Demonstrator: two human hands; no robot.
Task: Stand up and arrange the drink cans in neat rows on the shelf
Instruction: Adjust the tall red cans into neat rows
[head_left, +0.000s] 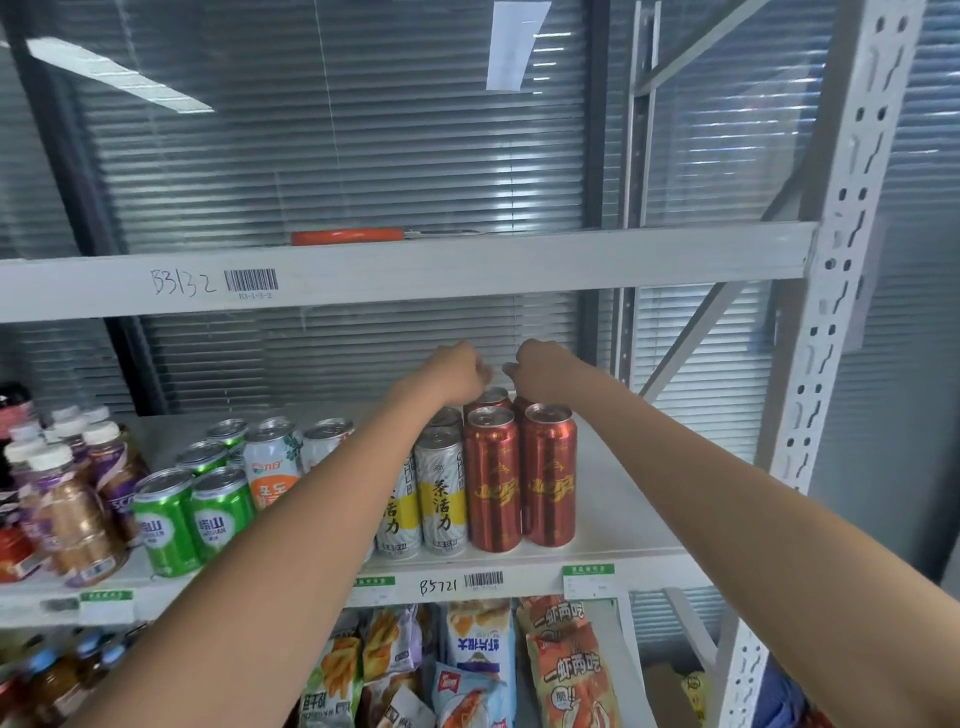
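- I see both arms stretched over the middle shelf (613, 488), hands close together above the back of the can rows.
- Left hand (457, 371): fingers curled downward toward the rear cans; whether it is pinching a can top I cannot tell, as the fingertips are hidden.
- Right hand (540, 366): likewise curled, knuckles up, just beside the left hand; its grip cannot be confirmed.
- Red cans (493, 483): upright in two files directly below and in front of the hands.
- White-and-yellow cans (441, 493): upright, just left of the red ones, under the left forearm.
- Green cans (166, 519): upright, well left of the left arm.
- Bottles (67, 499) stand further left; snack bags (566, 670) lie on the level below.
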